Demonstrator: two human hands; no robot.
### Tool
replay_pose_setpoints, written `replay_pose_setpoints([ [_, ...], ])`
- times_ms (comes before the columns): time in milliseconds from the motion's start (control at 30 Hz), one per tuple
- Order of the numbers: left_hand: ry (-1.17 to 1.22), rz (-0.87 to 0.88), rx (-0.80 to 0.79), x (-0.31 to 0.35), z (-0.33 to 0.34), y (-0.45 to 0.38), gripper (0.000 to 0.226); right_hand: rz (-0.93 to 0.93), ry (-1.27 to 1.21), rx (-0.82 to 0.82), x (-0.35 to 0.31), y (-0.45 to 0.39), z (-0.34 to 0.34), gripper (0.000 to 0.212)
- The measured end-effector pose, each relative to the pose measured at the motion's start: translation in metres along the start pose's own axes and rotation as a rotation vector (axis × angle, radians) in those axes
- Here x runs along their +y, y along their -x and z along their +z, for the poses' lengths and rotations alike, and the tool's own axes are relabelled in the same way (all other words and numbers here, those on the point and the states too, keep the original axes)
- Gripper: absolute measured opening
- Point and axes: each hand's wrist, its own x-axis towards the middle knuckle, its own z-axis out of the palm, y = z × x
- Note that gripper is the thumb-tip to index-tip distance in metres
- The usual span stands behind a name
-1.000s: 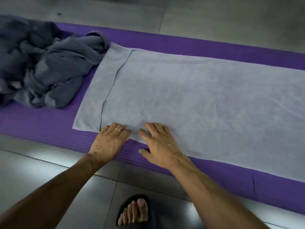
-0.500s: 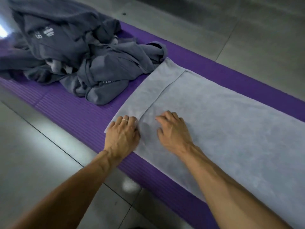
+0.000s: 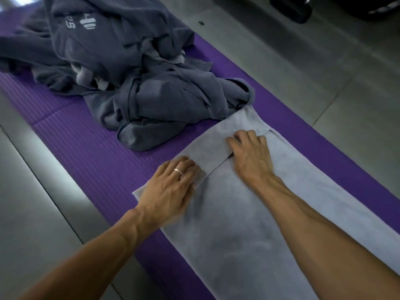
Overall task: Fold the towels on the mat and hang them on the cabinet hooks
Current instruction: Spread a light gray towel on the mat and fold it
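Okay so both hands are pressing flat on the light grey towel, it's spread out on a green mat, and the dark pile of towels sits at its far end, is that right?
Not quite: the mat is purple, not green, as the head view shows. The rest holds: the left hand and right hand press flat on the light grey towel, and the dark pile of towels sits at its far end.
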Motion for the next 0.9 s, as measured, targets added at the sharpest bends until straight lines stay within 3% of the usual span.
replay_pose_setpoints([
  [67,0.015,-0.007,-0.117,-0.004,0.007,-0.005,0.062,-0.084,0.044,0.012,0.011,-0.007,0.002,0.017],
  [133,-0.01,-0.037,-0.181,-0.008,0.015,-0.003,0.072,-0.123,0.037,0.023,0.024,-0.003,0.005,0.016],
  [300,-0.061,0.004,-0.19,-0.007,0.016,0.005,0.076,-0.006,-0.26,0.025,0.012,0.01,-0.001,0.039],
  [367,-0.076,0.039,-0.18,-0.007,0.017,0.005,0.076,-0.032,-0.38,-0.169,-0.006,0.006,0.001,0.051],
  [433,-0.077,0.052,-0.171,-0.007,0.019,0.006,0.076,-0.069,-0.289,-0.386,-0.001,-0.002,0.014,0.059],
  [467,-0.075,0.057,-0.167,-0.007,0.02,0.007,0.076,-0.04,-0.237,-0.42,0.01,-0.009,0.022,0.061],
  [633,-0.092,0.065,-0.176,-0.007,0.02,0.005,0.077,0.271,-0.144,-0.494,0.067,-0.064,0.029,0.066],
  [800,-0.032,-0.023,-0.189,0.014,0.019,-0.006,0.081,0.114,-0.132,-0.272,0.012,-0.042,0.015,0.064],
  [900,-0.082,0.0,-0.206,0.017,0.025,-0.006,0.089,0.219,-0.155,-0.41,0.029,-0.027,0.025,0.067],
])
